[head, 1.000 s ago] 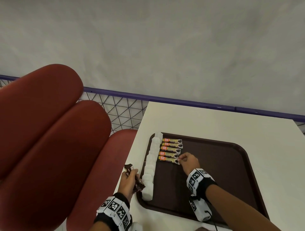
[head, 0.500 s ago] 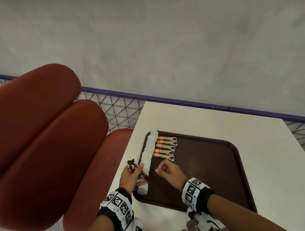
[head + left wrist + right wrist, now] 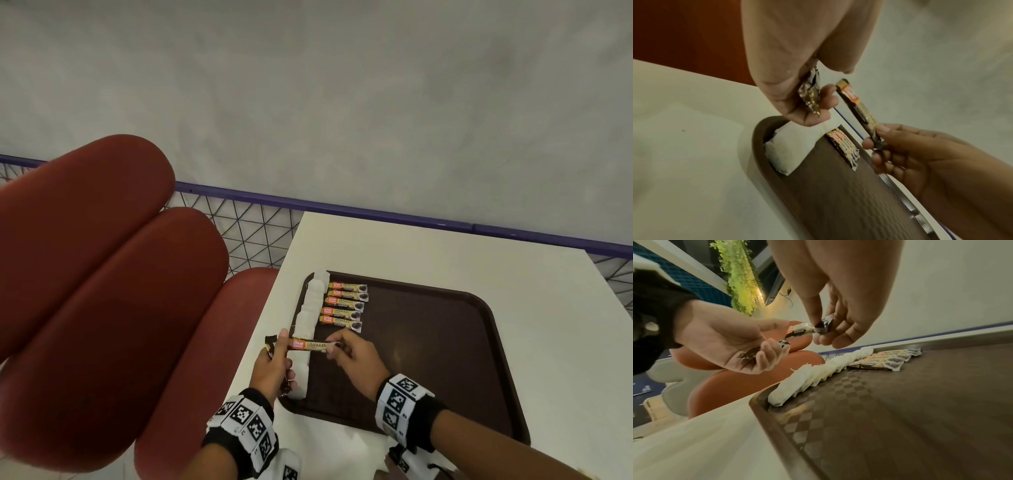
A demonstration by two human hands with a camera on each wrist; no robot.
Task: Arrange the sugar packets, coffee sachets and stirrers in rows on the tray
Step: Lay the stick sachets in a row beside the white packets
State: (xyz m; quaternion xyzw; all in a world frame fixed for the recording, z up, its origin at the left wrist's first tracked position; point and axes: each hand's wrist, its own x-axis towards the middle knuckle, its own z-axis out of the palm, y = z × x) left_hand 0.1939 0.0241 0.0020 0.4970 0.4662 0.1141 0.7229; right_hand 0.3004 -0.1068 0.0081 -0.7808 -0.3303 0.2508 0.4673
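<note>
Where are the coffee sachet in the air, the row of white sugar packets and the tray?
held coffee sachet (image 3: 310,344), head view, on its printed middle between the two hands.
sugar packet row (image 3: 310,310), head view, on a packet midway along the row.
tray (image 3: 493,329), head view, on its bare right rim.

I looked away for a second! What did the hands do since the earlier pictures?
The right hand left the row of coffee sachets, came back to the left hand and pinched a new coffee sachet from its bundle. The five sachets, white sugar packets and tray stayed put.
</note>
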